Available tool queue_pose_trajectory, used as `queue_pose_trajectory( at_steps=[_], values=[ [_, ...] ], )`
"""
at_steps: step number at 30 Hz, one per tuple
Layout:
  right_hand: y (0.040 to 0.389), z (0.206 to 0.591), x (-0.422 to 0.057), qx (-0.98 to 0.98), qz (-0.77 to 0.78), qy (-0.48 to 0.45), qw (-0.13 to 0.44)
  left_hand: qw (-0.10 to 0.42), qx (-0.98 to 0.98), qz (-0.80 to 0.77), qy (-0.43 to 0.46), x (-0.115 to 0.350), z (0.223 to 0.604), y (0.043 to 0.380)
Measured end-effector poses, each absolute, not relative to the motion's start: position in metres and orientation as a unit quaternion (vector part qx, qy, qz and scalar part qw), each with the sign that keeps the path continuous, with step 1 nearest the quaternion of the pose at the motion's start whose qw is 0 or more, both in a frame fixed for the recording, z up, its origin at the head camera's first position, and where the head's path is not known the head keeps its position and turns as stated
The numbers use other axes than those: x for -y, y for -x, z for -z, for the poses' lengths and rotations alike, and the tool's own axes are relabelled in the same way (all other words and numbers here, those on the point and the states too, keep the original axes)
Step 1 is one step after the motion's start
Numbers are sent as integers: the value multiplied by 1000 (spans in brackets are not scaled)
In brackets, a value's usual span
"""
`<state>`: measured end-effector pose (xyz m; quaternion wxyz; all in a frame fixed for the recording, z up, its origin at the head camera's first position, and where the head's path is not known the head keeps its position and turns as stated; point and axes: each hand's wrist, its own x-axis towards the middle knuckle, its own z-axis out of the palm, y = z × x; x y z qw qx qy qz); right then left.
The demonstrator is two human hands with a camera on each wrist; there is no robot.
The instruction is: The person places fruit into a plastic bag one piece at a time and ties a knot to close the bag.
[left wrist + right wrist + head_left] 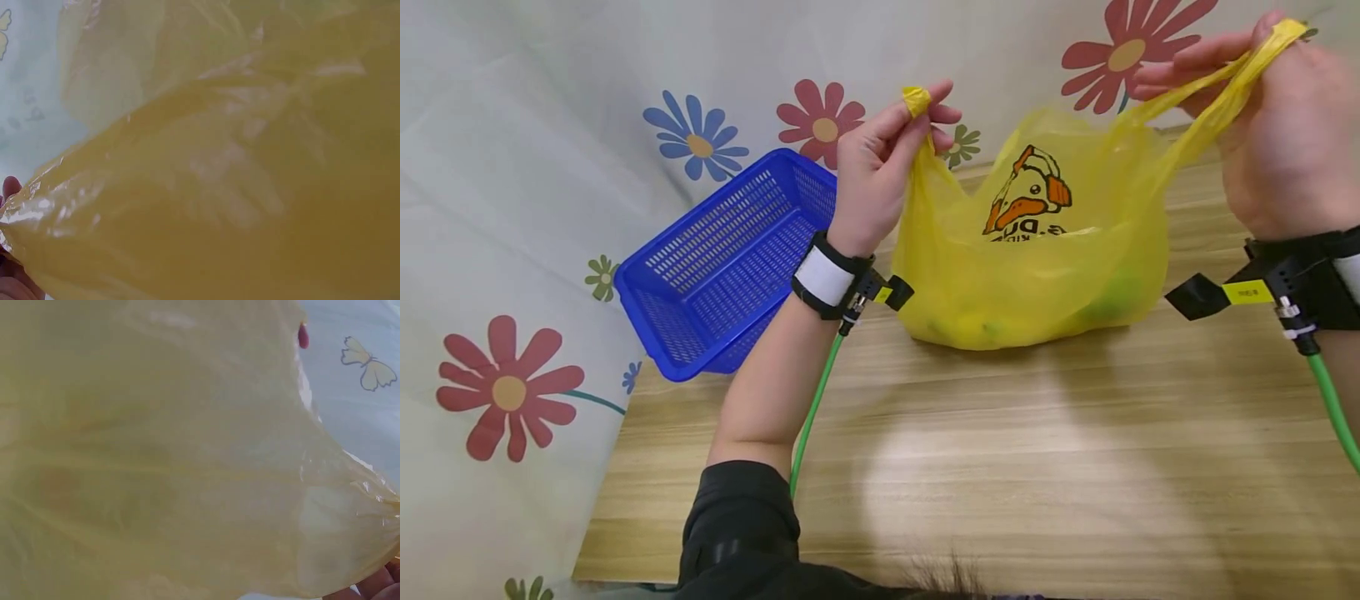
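Observation:
A yellow translucent plastic bag (1030,292) with a printed duck stands on the wooden table. Green items (1116,292) show dimly through its lower part; their kind cannot be made out. My left hand (883,158) pinches the left handle between thumb and fingers. On the other side, my right hand (1288,142) holds up the right handle (1217,108), which loops round the thumb. Between the raised handles the bag's mouth sags. Yellow film (219,206) fills most of the left wrist view, and the bag (156,456) likewise covers much of the right wrist view.
A blue perforated plastic basket (658,333) stands at the left of the table, partly behind my left forearm. The wooden table (1000,467) extends toward me in front of the bag. A flower-patterned cloth (550,250) hangs behind and at the left.

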<state>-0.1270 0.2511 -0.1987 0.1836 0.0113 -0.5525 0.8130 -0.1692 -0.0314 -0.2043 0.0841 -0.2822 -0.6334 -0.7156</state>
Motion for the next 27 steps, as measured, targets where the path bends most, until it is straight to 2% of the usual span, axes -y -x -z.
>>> queue_pose_trajectory(
  at_steps=[3,10,22,25,27],
  values=[
    [128,203,-252,512,-847,-14,145,66,649,710,266,32,207,171],
    [124,210,-244,578,-797,-23,177,56,670,693,259,36,223,175],
    [114,224,-250,609,-767,-86,183,37,675,685,270,42,233,177],
    [117,232,-259,607,-769,-126,156,35,669,694,262,44,232,179],
    [118,238,-268,607,-766,-176,119,34,668,697,257,45,230,179]
  ],
)
